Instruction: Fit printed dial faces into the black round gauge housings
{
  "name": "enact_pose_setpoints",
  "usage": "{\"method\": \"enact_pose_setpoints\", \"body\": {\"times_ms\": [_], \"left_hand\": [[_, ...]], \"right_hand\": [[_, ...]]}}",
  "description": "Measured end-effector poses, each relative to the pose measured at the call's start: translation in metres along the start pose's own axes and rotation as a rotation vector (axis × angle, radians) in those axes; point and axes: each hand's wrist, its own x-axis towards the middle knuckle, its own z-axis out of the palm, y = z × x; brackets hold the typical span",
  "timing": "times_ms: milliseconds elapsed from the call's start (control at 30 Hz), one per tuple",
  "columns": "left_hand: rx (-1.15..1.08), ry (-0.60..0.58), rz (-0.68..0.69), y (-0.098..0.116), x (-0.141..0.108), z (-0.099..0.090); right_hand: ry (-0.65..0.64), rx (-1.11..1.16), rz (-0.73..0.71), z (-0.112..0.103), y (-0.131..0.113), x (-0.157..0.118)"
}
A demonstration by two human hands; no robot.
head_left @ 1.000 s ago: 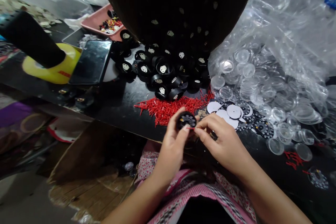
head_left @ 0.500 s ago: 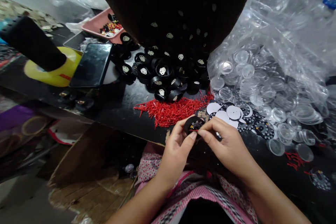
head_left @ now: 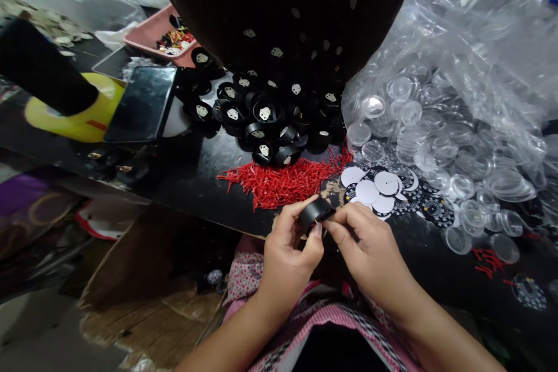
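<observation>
My left hand [head_left: 290,244] grips a round black case [head_left: 314,213] near the table's front edge, its side wall turned up. My right hand [head_left: 368,241] pinches at the case's right edge, with finger and thumb pressed together; what lies between them is too small to make out. Just beyond the hands is a pile of red pointers [head_left: 279,183]. White and black printed discs [head_left: 367,192] lie to its right. Behind the red pile, several black cases [head_left: 264,113] are heaped, some with pale plates inside.
Clear round covers [head_left: 418,133] spill from a plastic bag [head_left: 471,40] at right. At left are a phone [head_left: 142,106], a yellow tape roll [head_left: 56,122] and a pink tray [head_left: 143,40]. A large dark container [head_left: 283,0] rises behind the cases. Cardboard [head_left: 148,325] lies below.
The black case has tilted in my left hand, so its printed face no longer shows and its side wall does. The view has shifted slightly.
</observation>
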Motion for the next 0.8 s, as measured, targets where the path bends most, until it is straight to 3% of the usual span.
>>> {"method": "enact_pose_setpoints", "body": {"times_ms": [133, 267, 367, 467, 600, 667, 800], "left_hand": [[-0.049, 0.031, -0.021, 0.005, 0.0, -0.003], [-0.139, -0.108, -0.15, 0.004, 0.007, -0.007], [-0.335, -0.207, -0.291, -0.002, 0.013, -0.008], [-0.396, -0.255, -0.343, -0.005, 0.013, -0.009], [-0.266, -0.192, -0.302, -0.004, 0.008, -0.008], [-0.301, -0.129, -0.346, -0.004, 0.006, -0.004], [-0.525, -0.064, -0.489, -0.012, 0.003, 0.01]], "right_hand": [[0.008, 0.018, 0.027, 0.002, -0.003, -0.003], [-0.059, -0.101, 0.039, -0.005, 0.001, 0.002], [-0.082, -0.174, -0.062, -0.01, 0.005, 0.007], [-0.044, -0.284, -0.194, -0.012, 0.007, 0.011], [-0.022, -0.462, -0.317, -0.009, 0.009, 0.017], [-0.008, -0.451, -0.33, -0.006, 0.008, 0.019], [0.043, -0.421, -0.169, 0.001, 0.002, 0.018]]}}
